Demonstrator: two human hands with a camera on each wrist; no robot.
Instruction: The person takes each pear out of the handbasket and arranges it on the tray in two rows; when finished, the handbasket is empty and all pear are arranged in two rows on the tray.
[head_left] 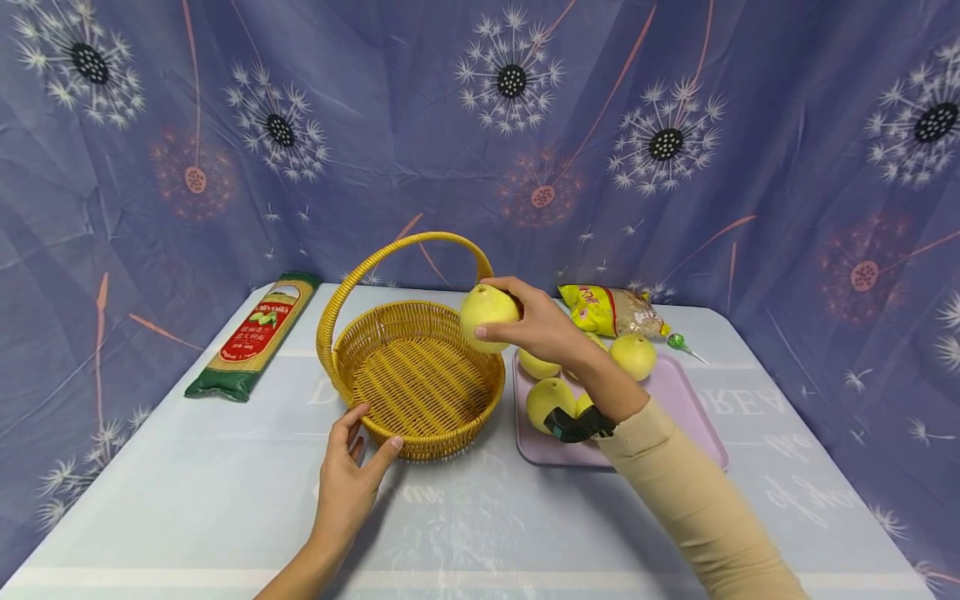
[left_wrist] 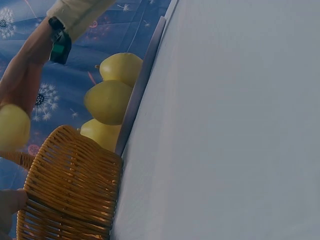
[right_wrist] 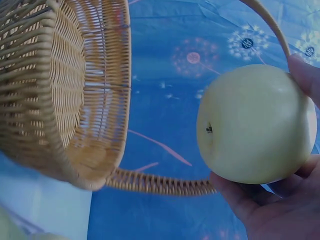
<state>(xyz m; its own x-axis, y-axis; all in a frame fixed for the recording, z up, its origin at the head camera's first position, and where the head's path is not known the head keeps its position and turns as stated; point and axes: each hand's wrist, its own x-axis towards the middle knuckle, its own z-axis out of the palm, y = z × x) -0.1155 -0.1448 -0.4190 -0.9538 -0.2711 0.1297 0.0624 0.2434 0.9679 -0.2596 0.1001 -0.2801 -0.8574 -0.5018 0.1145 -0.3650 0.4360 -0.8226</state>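
Observation:
My right hand [head_left: 536,321] grips a round pale-yellow pear [head_left: 486,317], thumb on the near side and fingers over its far side. The pear is held above the right rim of a yellow wicker basket [head_left: 341,375] with a tall arched handle. In the right wrist view, the dark end of the pear [right_wrist: 255,125] faces the basket [right_wrist: 45,85]. My left hand [head_left: 351,479] rests on the basket's near-left rim, index finger and thumb spread along it. More yellow pears [head_left: 550,402] lie on a lilac tray [head_left: 682,400], partly hidden by my right arm.
A green and red pasta packet [head_left: 258,329] lies left of the basket. Behind the tray are a yellow and clear food bag [head_left: 611,310] and a small green-topped item [head_left: 678,342]. A dandelion-print curtain [head_left: 405,125] hangs close behind the white table [head_left: 465,533].

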